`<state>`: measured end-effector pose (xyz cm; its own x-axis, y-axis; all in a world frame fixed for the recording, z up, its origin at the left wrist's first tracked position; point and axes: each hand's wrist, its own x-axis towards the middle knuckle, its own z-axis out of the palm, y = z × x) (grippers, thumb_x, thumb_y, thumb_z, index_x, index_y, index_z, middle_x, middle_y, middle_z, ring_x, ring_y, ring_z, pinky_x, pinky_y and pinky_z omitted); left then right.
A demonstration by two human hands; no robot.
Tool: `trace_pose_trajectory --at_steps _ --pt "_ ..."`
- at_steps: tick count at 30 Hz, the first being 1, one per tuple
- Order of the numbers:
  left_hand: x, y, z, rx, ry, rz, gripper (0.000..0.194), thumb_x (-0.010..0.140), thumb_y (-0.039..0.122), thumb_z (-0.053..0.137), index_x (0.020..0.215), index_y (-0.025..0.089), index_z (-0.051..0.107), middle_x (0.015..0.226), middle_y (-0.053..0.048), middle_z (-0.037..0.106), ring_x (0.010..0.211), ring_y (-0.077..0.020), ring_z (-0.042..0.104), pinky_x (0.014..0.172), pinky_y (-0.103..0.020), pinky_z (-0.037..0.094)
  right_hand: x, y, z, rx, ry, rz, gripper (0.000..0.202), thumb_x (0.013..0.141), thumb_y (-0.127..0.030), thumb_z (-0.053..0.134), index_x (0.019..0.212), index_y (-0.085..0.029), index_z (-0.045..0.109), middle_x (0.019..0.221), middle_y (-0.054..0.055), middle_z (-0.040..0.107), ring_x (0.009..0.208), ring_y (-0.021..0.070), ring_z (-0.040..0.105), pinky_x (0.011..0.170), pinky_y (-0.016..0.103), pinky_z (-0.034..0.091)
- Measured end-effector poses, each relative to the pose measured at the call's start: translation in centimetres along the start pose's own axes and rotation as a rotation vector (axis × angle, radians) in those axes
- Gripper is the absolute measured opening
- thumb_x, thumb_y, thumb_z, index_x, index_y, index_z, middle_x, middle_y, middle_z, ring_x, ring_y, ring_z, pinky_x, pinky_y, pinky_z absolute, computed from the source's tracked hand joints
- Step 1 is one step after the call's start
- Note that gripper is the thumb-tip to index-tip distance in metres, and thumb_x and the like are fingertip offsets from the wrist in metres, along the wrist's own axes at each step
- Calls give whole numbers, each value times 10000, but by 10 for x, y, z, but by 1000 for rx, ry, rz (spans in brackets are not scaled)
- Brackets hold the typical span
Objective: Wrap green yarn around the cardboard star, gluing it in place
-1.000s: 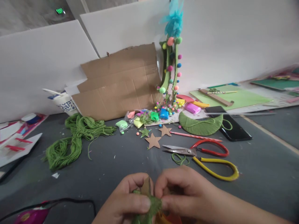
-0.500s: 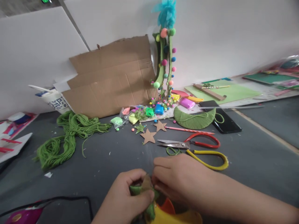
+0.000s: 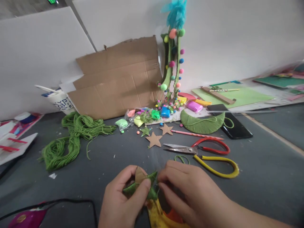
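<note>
Low in the middle, my left hand [image 3: 127,196] grips a cardboard star [image 3: 140,176] partly wrapped in green yarn, its thumb pressed across the front. One bare brown point sticks up between thumb and fingers. My right hand [image 3: 187,183] is closed in a pinch just right of the star; what lies between its fingertips is too small to make out. Below both hands is a yellow and orange object [image 3: 158,215], partly hidden. A green yarn loop [image 3: 182,159] lies behind my right hand, close to the open scissors [image 3: 190,150] with red and yellow handles.
Two plain cardboard stars [image 3: 154,139], a small green star [image 3: 145,131] and a pencil [image 3: 197,134] lie beyond. Farther back are a yarn-wrapped crescent [image 3: 201,122], a phone [image 3: 235,125], clay packets, a pompom-covered stand [image 3: 174,63] and leaning cardboard [image 3: 118,82]. Green yarn [image 3: 73,136] lies left.
The star has turned and moved slightly left and up in my left hand, showing more green wrapping. My right hand has shifted a little right and down. The view has swung slightly left.
</note>
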<state>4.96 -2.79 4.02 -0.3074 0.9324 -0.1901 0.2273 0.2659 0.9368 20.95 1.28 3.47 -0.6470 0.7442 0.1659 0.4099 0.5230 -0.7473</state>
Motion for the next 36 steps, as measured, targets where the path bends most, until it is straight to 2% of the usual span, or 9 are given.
trace_pose_trajectory --at_steps 5,11,16,19,23,27,31,36 --pt "0 0 0 -219 -49 -109 158 641 246 713 564 172 596 497 37 489 456 -108 443 417 -188 408 5 2 -3 211 36 136 150 800 -91 531 703 -192 587 670 -30 570 614 103 520 567 191 367" --pt "-1 -2 2 -319 -58 -131 162 632 263 736 589 163 615 519 39 488 479 -98 434 432 -180 410 11 2 -4 411 10 242 169 745 -69 550 628 -180 598 620 -39 546 598 107 501 556 192 371" --pt "1 -5 -1 -462 -207 -211 186 635 292 737 620 169 599 507 52 469 450 -79 393 429 -176 370 14 6 -4 543 -79 303 117 743 -120 616 637 -167 624 608 -52 501 580 95 475 531 182 356" --pt "2 -4 -4 -473 -337 -269 204 605 302 740 613 172 583 501 61 442 435 -73 361 419 -180 344 14 13 -12 545 -204 170 79 780 -138 636 724 -167 683 685 -43 534 643 94 523 578 172 387" --pt "2 1 -5 -253 -444 -284 170 583 273 671 574 179 530 486 66 403 426 -78 338 402 -193 320 15 20 -27 346 -331 -94 110 818 -92 619 840 -165 698 791 -23 580 772 99 573 697 174 408" --pt "2 3 2 -20 -482 -244 140 570 231 593 526 203 464 475 66 376 421 -87 341 383 -201 296 14 16 -36 86 -347 -153 91 820 -88 604 811 -158 662 782 -29 578 716 86 549 653 174 383" --pt "1 -1 8 106 -415 -148 94 609 213 552 544 199 485 485 60 411 438 -96 375 415 -204 322 11 7 -33 -75 -302 -113 95 766 -97 599 696 -158 581 710 -47 527 623 72 481 547 171 323" --pt "-1 -3 8 249 -176 87 175 685 198 544 521 202 481 528 58 421 533 -117 425 508 -200 349 8 2 -21 -169 -158 -50 113 808 -154 548 700 -170 514 725 -29 518 615 91 451 537 203 301"
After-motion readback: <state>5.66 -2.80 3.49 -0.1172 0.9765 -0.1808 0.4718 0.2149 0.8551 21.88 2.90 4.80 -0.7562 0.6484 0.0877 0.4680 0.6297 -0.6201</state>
